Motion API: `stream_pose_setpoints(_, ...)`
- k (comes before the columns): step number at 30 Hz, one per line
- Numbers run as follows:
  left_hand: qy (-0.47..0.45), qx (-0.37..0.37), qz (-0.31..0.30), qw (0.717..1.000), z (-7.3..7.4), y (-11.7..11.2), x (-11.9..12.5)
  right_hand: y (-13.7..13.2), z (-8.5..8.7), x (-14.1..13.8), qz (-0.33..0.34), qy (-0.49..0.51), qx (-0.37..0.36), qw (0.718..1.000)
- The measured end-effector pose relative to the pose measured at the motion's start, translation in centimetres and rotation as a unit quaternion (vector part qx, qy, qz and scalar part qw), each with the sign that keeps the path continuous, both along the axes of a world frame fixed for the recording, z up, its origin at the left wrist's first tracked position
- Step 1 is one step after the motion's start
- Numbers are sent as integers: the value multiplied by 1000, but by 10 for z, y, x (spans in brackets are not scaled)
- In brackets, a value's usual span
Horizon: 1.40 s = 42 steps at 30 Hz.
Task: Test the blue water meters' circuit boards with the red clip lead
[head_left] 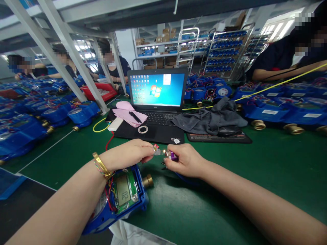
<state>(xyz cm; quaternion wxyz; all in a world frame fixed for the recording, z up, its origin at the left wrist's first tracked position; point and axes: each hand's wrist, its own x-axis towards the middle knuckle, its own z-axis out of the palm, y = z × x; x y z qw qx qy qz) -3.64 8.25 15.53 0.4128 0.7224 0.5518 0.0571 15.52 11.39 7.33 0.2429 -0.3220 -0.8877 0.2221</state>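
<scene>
My left hand (133,152) is closed in a pinch on a small clear connector with a red tag (156,149). My right hand (186,160) is closed around a small purple lighter (172,156); a tiny bright spot shows between the two objects. Both hands hover over the green table (230,190). Under my left wrist lies an open blue water meter (122,195) with a green circuit board, an LCD, red wires and a brass fitting. A gold bracelet sits on my left wrist.
An open black laptop (157,102) stands ahead, with pink paper, a pen and a tape ring on it. A grey cloth (209,119) lies to its right. Many blue meters (281,109) cover both sides. Other people sit at the far left and right.
</scene>
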Motion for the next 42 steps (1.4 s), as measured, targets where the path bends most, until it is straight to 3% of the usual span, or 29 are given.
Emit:
stream_pose_setpoints(11,-1,1,3,1000,0,-1,1,-3,1,-2,22,0,-8,1000)
stream_pose_setpoints(18,-12,17,-22,1000,-2,0,-1,-1,-1,-1,12,2,-6,1000)
stream_pose_setpoints(31,3,13,-15,1000,0,0,-1,-3,-2,-3,3,-7,-7,1000)
stream_pose_setpoints(34,1,14,-14,1000,0,0,-1,12,-5,2,-43,-17,-5,999)
stream_pose_setpoints(39,-9,-2,4,1000,-1,-1,-1,67,-20,37,-211,-20,21,977)
stream_pose_setpoints(42,-13,9,-1,1000,0,-2,-1,92,-31,59,-240,-20,2,971)
